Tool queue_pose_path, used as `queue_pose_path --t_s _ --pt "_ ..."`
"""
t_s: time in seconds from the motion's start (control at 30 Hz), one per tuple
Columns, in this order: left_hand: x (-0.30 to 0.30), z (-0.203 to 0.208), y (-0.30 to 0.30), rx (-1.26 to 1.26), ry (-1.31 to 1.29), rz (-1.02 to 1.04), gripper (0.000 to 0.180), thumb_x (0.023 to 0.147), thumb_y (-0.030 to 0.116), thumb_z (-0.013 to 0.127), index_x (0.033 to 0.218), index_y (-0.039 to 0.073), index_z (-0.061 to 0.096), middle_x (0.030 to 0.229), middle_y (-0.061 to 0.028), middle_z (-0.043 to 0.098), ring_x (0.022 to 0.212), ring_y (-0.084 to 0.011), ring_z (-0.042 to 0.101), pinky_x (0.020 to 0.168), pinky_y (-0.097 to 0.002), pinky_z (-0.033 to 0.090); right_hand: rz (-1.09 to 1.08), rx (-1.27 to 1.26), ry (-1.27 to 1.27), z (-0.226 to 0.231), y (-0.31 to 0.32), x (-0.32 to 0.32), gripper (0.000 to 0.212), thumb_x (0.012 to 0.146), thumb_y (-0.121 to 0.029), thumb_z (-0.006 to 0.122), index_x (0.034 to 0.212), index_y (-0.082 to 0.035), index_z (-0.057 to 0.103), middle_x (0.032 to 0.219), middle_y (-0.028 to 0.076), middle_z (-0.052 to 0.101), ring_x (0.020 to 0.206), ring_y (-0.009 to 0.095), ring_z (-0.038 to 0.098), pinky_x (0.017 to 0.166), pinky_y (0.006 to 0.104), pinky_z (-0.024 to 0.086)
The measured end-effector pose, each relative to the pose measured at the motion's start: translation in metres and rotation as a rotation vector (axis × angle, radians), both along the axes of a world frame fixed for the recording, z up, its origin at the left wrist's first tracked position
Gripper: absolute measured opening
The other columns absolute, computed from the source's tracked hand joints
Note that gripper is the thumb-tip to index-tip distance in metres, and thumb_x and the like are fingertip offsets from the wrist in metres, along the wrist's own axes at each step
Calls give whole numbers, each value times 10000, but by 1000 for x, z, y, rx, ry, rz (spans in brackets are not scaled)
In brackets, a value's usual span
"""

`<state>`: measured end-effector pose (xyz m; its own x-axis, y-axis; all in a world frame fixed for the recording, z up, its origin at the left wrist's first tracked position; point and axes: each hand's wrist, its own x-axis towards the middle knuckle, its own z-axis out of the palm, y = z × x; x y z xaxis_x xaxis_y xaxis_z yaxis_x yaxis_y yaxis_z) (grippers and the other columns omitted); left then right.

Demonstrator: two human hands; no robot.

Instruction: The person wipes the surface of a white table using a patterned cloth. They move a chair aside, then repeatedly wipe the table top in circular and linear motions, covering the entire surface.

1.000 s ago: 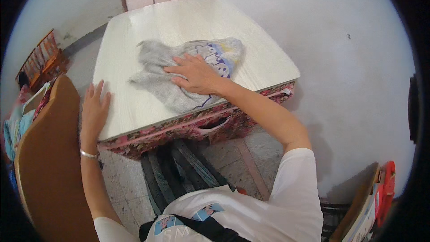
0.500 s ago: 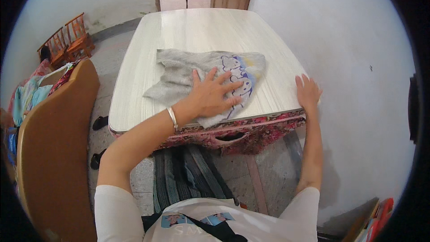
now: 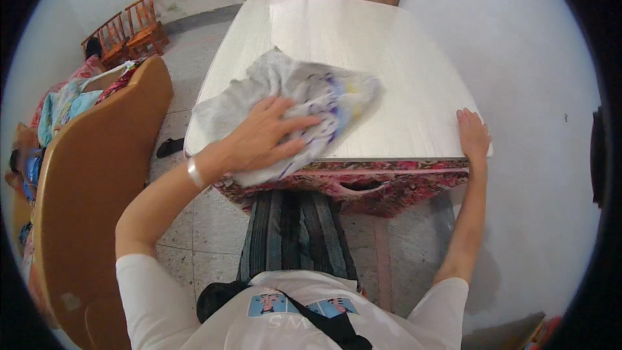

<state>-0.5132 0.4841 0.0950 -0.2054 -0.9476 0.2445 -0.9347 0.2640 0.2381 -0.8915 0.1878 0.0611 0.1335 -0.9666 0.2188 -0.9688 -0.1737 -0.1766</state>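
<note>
In the head view, the left hand [image 3: 262, 136], with a bracelet [image 3: 194, 172] on its wrist, lies open and flat on the grey cloth [image 3: 243, 96], its fingers spread and not closed around it. This cloth is on the near left part of the white table [image 3: 363, 32], and its lower end passes over the near edge. The right hand [image 3: 475, 136] is well apart from the left one, resting with extended fingers at the table's near right corner.
</note>
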Motion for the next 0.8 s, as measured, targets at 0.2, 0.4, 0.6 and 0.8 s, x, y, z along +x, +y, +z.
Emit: queue_pose_path --t_s 0.2,0.4,0.6,0.8 --pt "38 15 75 146 51 119 387 897 286 543 1267 173 538 1153 -198 465 1104 -367 441 990 -453 331 1 5 -23 3 5 13 629 917 -608 347 1376 -196 468 1475 106 365 1339 445 293 1087 605 134" --pt "97 0 -20 184 25 95 417 939 342 487 1344 243 472 1301 -255 381 1268 -403 339 1085 -459 249 -12 -15 -38 9 9 -5 620 916 -586 387 1361 -167 488 1463 126 379 1340 434 297 1093 594 128" --pt "156 -14 -91 84 -213 442 478 954 462 386 1417 342 389 1409 -227 364 1297 -397 342 1063 -540 251 59 -4 -94 3 4 10 600 919 -579 389 1352 -178 500 1455 122 393 1340 432 297 1102 571 137" --pt "122 -16 -27 93 -221 405 509 939 485 396 1426 334 378 1459 -200 330 1336 -413 298 1058 -593 222 90 -29 -83 -4 -7 1 598 919 -590 383 1352 -195 500 1456 113 394 1346 432 287 1105 565 139"
